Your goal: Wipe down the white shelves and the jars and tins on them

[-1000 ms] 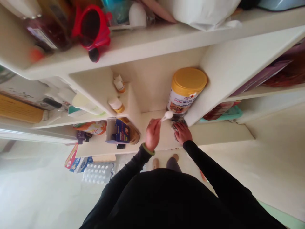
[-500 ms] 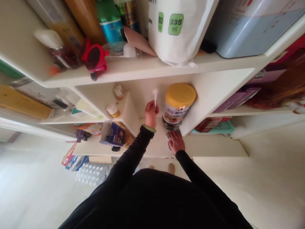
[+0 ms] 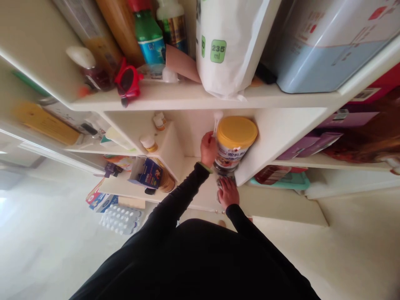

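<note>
My left hand [image 3: 208,149] is closed around the thin handle of a small white spoon-like thing [image 3: 218,118], its rounded end pointing up towards the back of the shelf. Just right of that hand stands a large tub [image 3: 233,152] with a yellow lid [image 3: 236,131] and a printed label. My right hand [image 3: 228,194] is low in front of the tub, its fingers curled over a greyish, mottled thing [image 3: 219,183]. Most of that thing is hidden under the hand, and I cannot tell its kind.
Small white-capped bottles [image 3: 148,143] stand on a ledge at the left. On the shelf above are red sunglasses [image 3: 128,81], a green bottle [image 3: 151,39] and a large white bag [image 3: 225,50]. A blue box [image 3: 150,173] lies lower left; a teal tray [image 3: 293,181] is at right.
My left hand has moved right with the white spoon-like thing, up close to the tub. My right hand stays on the greyish thing. The camera view has shifted slightly.
</note>
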Demonstrator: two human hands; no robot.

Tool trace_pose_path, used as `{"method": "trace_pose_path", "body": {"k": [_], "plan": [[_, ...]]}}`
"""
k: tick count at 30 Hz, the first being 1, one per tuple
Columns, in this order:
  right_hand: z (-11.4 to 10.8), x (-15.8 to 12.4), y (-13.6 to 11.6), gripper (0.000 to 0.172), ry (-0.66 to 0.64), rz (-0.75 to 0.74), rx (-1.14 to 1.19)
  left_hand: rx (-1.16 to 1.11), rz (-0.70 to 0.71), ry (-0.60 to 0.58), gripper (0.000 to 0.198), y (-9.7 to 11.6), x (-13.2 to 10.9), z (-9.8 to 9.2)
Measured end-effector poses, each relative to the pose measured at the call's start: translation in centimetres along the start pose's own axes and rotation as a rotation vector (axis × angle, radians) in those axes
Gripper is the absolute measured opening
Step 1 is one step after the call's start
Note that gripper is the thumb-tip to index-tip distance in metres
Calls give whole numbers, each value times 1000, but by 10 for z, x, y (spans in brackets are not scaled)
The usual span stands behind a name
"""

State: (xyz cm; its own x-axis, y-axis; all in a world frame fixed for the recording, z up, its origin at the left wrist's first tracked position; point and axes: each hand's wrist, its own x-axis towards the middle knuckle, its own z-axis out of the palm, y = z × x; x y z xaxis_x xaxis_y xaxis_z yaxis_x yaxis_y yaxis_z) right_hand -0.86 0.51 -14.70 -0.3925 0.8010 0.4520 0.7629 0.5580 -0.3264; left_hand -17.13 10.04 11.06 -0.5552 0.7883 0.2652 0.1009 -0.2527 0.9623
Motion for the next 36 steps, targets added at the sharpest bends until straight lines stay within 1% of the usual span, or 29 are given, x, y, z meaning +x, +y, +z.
{"method": "trace_pose_path", "body": {"k": [1, 3, 7, 10, 13, 14, 16, 18, 19, 20, 22, 25, 27, 28, 31, 32, 34, 36], "plan": [[0, 0, 0, 51, 3, -4, -3, 53, 63, 15, 15, -3, 1, 0], [0, 0, 0, 51, 9, -12, -7, 111, 139, 27, 12, -5, 4, -1], [-1, -1, 0, 52, 5, -16, -6, 77, 160, 15, 12, -2, 14, -6], [-3, -1, -1, 51, 0, -19, 2, 35, 132, 14, 16, 2, 21, -11], [-3, -1, -1, 52, 5, -16, 19, -55, 19, -31, 14, 5, 25, -13], [-4, -1, -2, 53, 7, -16, 24, -98, -22, -41, 17, 6, 24, -13], [-4, 0, -2, 53, 13, -19, 29, -166, -58, -39, 39, 9, 22, -13], [-4, 0, -2, 52, 22, -26, 25, -193, -39, -38, 64, 12, 19, -12], [-4, 0, -2, 51, 27, -28, 20, -197, -25, -44, 72, 14, 17, -12], [-5, 0, -2, 50, 32, -30, 13, -200, -13, -55, 78, 16, 15, -11], [-5, 1, -2, 50, 37, -29, -1, -208, -7, -71, 83, 19, 12, -10], [-5, 1, -2, 50, 39, -32, -7, -198, -21, -65, 78, 19, 12, -10], [-5, 1, -2, 49, 39, -36, -2, -184, -45, -54, 67, 17, 15, -11], [-5, 1, -2, 49, 38, -36, 1, -181, -57, -48, 56, 15, 17, -11], [-6, 1, -3, 49, 37, -27, 10, -166, -66, -3, 12, 12, 22, -12], [-6, 2, -3, 49, 38, -22, 17, -166, -65, 16, 13, 12, 23, -12], [-8, 3, -5, 47, 38, 1, 59, -204, -83, 41, 25, 14, 23, -11], [-11, 6, -6, 42, 40, 49, 141, -270, -116, 30, 27, 16, 21, -8]]}}
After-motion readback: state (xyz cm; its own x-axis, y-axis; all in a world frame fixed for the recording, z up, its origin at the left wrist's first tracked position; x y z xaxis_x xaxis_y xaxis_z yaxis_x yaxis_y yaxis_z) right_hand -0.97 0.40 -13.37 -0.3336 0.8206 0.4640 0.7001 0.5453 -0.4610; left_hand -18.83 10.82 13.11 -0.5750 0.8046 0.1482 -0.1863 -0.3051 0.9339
